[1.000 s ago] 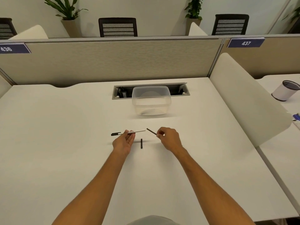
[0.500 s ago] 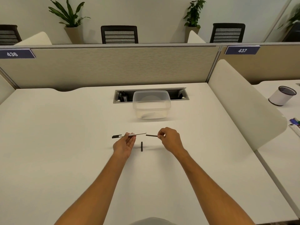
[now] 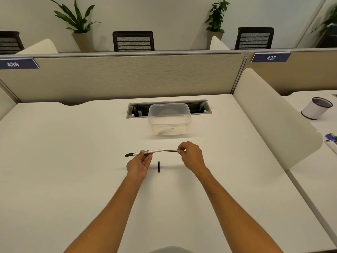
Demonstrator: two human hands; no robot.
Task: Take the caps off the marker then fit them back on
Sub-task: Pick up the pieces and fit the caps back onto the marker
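My left hand (image 3: 139,163) holds a thin white marker (image 3: 155,151) level above the desk, pinched near its middle. A black end of the marker (image 3: 130,154) sticks out to the left. My right hand (image 3: 191,155) pinches a slim black cap (image 3: 170,151) whose left end touches the marker's right end. A second black cap (image 3: 158,166) lies on the white desk (image 3: 73,161) between my hands, pointing away from me.
A clear plastic container (image 3: 169,118) stands behind my hands, in front of a cable slot (image 3: 135,111). A beige partition closes the back; a white curved divider (image 3: 269,115) stands on the right. A white cup (image 3: 315,108) and pens (image 3: 331,137) lie beyond the divider.
The cap in my right hand swung from tilted to level and moved left until it met the marker's right end. The left hand kept the marker nearly still.
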